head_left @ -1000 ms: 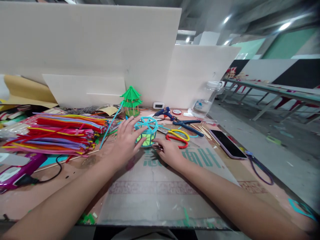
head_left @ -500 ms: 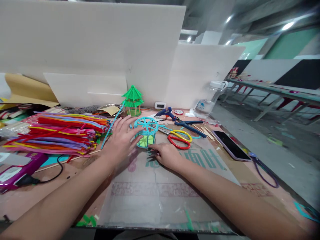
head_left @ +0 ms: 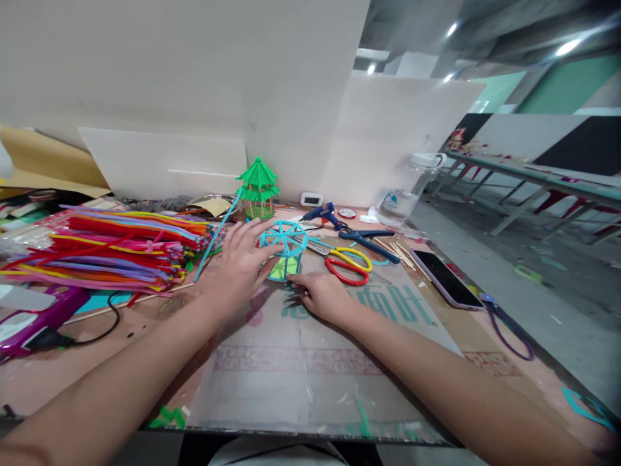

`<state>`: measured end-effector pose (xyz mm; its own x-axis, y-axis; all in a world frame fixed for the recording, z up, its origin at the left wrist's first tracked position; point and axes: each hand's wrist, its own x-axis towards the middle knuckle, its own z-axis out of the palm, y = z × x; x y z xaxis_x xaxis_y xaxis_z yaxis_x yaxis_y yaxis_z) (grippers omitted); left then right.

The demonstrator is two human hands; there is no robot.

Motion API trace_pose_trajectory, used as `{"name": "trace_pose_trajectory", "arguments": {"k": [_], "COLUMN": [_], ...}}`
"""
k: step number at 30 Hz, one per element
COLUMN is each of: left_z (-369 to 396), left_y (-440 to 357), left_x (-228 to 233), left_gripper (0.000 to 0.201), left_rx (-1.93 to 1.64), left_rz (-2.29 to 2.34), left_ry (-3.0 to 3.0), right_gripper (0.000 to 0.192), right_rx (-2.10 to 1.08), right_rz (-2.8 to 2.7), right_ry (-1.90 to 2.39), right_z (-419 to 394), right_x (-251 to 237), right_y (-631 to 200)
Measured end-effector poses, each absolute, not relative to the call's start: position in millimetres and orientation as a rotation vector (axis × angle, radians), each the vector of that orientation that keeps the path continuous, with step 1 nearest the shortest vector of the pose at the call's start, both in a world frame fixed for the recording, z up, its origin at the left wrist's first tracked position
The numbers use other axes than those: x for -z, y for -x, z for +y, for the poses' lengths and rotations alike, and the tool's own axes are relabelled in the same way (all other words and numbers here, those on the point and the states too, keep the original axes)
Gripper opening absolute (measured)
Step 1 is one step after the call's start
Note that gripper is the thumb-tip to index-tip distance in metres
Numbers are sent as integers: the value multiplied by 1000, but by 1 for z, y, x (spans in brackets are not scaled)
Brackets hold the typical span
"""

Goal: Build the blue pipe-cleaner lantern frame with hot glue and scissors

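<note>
Hands [head_left: 281, 281] unmoved on teal frame [head_left: 284, 249]

the scene is evenly and brightly lit by ceiling lamps [head_left: 566, 46] seen at 1 to 2 o'clock, smeared into streaks. soft shadows are cast under the forearms. strong wide-angle stretching and blur are seen toward every edge; the centre is rendered sharper.

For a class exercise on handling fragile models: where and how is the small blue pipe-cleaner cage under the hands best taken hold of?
Best by its upright side posts, low near the base, with a light grip from left and right. The blue cage stands upright on the table; its spoked top looks thin and open, so pressing there would likely bend it. The left hand already rests against its left side, the right hand at its base.
</note>
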<state>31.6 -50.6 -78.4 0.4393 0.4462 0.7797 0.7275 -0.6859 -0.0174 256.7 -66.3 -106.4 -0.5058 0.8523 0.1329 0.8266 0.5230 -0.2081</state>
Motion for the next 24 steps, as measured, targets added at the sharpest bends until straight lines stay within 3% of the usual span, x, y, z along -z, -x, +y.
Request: {"name": "trace_pose_trajectory", "arguments": {"k": [20,24], "left_z": [-55,-57], "left_y": [-35,-35], "left_x": [78,76], "left_gripper": [21,31], "left_rx": [1078,1051], "left_rz": [-980,-1017], "left_ry": [2354,2367], "right_gripper": [48,49], "right_rx": [-154,-154], "right_rz": [-2540,-2540], "right_ry": [1399,1392], "right_z": [-64,-64], "right_x": [112,113], "right_y": [-258,-258]}}
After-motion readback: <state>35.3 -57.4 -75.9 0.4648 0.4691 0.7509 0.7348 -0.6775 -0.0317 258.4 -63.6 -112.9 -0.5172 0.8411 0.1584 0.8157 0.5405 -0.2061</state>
